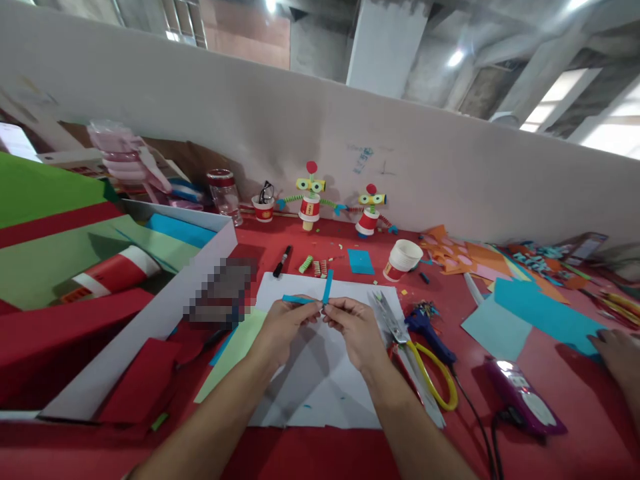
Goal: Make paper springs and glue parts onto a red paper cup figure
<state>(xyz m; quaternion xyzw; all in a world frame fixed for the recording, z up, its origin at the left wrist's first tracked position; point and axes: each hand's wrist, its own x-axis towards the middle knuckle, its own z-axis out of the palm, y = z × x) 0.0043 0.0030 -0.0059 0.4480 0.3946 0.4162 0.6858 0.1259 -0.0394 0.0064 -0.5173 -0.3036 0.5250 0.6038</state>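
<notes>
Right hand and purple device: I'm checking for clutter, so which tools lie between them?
The head view shows scissors, a red handle, the glue gun and its cord between the right hand and purple device.

Left hand (pixel 285 323) and right hand (pixel 353 323) meet above white paper (pixel 320 393) on the red worktop (pixel 280 460), fingertips pinching blue paper strips (pixel 329 287), one pointing left and one upright; whether these join is hard to tell, the fingers covering the meeting point. Right of the paper: yellow-handled scissors (pixel 440 385), blue glue gun (pixel 433 339); beyond it, black marker (pixel 283 261), stacked paper cups (pixel 404 257) and two paper-cup figures (pixel 311 209) before the white partition (pixel 280 120). Far right, another person's hand (pixel 620 357) touches a turquoise sheet (pixel 545 312).
</notes>
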